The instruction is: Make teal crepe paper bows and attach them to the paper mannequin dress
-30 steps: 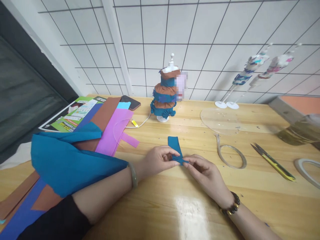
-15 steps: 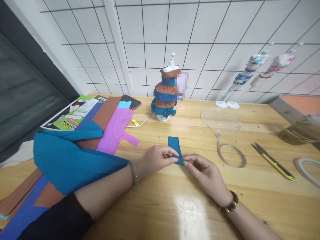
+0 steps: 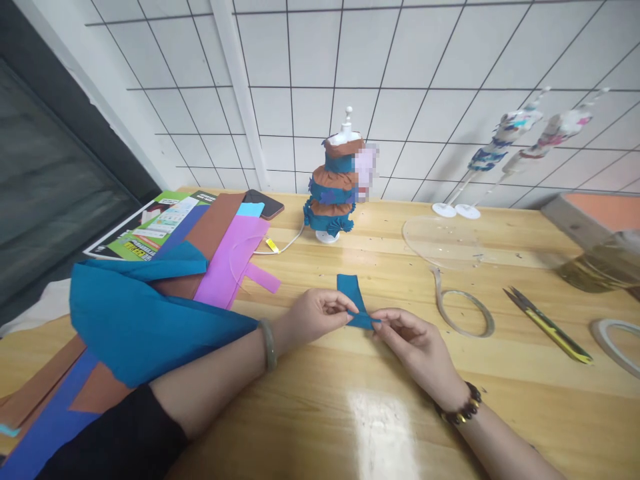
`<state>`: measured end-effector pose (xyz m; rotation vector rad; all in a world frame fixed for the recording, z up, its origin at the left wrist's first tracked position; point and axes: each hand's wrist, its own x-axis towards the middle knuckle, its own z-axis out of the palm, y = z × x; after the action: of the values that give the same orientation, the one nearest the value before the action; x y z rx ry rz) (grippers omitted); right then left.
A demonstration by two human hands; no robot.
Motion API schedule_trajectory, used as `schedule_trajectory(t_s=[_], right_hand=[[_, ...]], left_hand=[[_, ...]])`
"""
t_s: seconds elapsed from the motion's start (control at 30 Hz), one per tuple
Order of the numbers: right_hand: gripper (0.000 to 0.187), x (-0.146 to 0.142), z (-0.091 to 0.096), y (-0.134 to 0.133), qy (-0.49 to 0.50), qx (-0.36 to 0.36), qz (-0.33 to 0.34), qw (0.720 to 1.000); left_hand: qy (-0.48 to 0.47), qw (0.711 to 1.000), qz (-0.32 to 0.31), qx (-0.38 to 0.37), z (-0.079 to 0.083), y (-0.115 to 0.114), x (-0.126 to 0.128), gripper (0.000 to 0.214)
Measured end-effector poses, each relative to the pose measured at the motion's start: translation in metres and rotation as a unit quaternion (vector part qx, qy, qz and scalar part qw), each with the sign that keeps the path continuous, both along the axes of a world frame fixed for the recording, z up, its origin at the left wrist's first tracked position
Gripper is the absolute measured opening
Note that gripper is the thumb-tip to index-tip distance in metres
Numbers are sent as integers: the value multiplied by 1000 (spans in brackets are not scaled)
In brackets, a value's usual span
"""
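Between my hands is a small strip of teal crepe paper [image 3: 350,291], its near end folded over into a narrow band. My left hand [image 3: 323,313] pinches the left end of that fold between thumb and fingertips. At the right end, my right hand [image 3: 410,340] pinches the fold the same way. The far part of the strip extends away from me over the wooden table [image 3: 310,413]. Behind it stands a small dress form [image 3: 336,180] wearing tiers of teal and brown crepe paper.
Folded crepe paper sheets [image 3: 145,327] and a pink sheet [image 3: 227,257] lie left, with a phone [image 3: 263,203] behind. To the right are a clear disc [image 3: 440,241], a curled tape [image 3: 465,310], yellow-handled snips [image 3: 547,323], a tape roll [image 3: 617,343] and two decorated stands [image 3: 493,150].
My fingertips have drawn slightly apart along the fold, my right hand shifting a little right. The folded band now lies flatter and straighter. The view has shifted slightly.
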<state>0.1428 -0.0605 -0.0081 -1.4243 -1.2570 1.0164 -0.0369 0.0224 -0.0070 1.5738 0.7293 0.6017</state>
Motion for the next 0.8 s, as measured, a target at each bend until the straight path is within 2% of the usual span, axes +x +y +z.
schedule_trajectory(t_s=[0.43, 0.6, 0.8], right_hand=[[21, 1, 6, 1, -15, -1, 20, 1000], [24, 3, 13, 0, -30, 20, 39, 999], [20, -1, 12, -1, -75, 46, 41, 995]], left_hand=[[-7, 1000, -11, -7, 1, 1, -3, 18], [-10, 999, -37, -15, 8, 2, -5, 20], [-11, 999, -26, -29, 9, 0, -2, 19]])
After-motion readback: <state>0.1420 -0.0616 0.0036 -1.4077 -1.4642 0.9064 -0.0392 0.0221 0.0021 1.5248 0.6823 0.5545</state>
